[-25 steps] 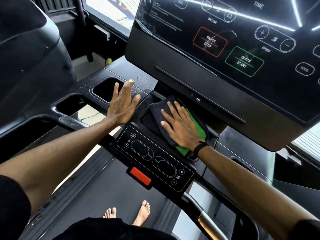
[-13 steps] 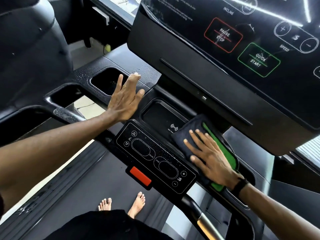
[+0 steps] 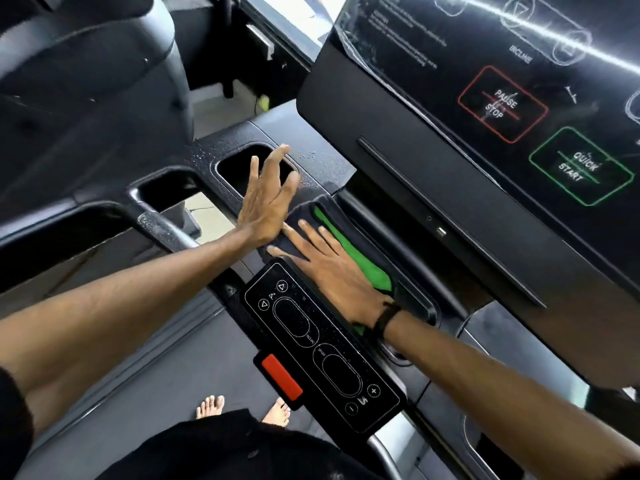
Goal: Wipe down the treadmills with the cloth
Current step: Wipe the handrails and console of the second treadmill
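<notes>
In the shallow tray under the big screen of the treadmill: a dark cloth with a green side showing, pinned flat beneath the right hand, fingers straight and spread, palm down, nothing gripped. Black band at that wrist. Just left, the left hand, also flat with fingers straight, resting over the edge of a cup holder, its heel beside the cloth's corner. Droplets on the plastic around the cup holder. Nearer the body, a small control panel with a red tab at its edge. Below, bare feet on the belt.
</notes>
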